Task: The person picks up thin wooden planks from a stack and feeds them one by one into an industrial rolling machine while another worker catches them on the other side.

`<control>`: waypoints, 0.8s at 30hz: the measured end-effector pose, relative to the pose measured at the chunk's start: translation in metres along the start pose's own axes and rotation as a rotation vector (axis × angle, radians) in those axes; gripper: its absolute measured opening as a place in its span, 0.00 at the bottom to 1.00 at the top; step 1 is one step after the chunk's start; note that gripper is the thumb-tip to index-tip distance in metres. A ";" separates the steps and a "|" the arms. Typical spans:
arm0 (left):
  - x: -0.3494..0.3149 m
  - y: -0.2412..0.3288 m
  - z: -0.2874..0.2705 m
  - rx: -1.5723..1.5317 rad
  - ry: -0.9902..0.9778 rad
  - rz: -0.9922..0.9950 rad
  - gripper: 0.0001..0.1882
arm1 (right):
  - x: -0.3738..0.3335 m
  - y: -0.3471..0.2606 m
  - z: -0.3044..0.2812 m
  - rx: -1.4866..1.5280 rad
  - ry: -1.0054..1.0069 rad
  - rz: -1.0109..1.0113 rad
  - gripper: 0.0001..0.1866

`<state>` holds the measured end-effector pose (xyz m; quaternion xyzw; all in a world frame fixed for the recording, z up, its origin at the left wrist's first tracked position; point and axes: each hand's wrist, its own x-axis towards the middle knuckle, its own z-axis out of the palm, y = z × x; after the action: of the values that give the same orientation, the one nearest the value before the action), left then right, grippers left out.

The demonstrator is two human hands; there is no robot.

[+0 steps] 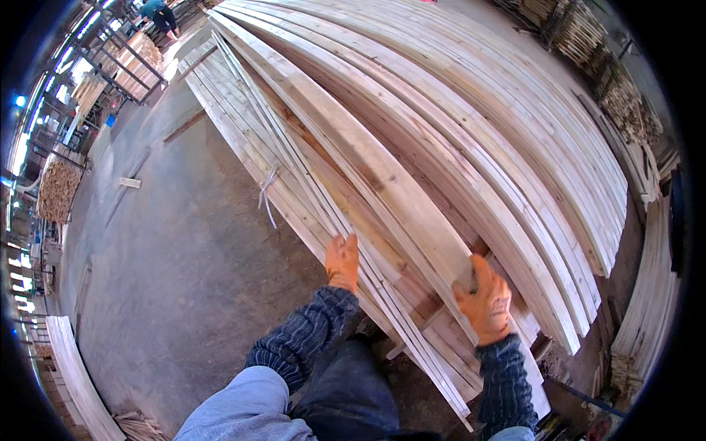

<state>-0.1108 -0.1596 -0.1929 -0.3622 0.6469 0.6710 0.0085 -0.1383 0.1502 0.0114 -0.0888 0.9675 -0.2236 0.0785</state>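
Both my hands wear orange gloves. My left hand (343,263) is closed at the outer edge of a narrow bundle of thin wooden strips (312,192), its fingertips against them. My right hand (485,301) grips a wide pale board (382,180) near its closer end, with the fingers over the far edge. This board lies lengthwise, running away to the upper left. Beneath the strips and to their left are flat planks (254,156) in a low layer. The undersides of both hands are hidden.
More long boards (500,125) lie side by side on the right. A pale strap (268,192) hangs off the planks' left edge. On the concrete floor (198,272) is a small wood offcut (129,182). Lumber stacks line both sides, and another person (158,15) bends far back.
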 end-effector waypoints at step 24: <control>-0.025 -0.080 -0.022 -0.397 0.225 -0.106 0.44 | -0.096 0.009 0.216 0.262 -0.014 -0.037 0.37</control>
<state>-0.0433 -0.1543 -0.2471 -0.4626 0.4791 0.7392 -0.1000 -0.0054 0.0879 -0.1733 -0.0970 0.9276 -0.3487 0.0923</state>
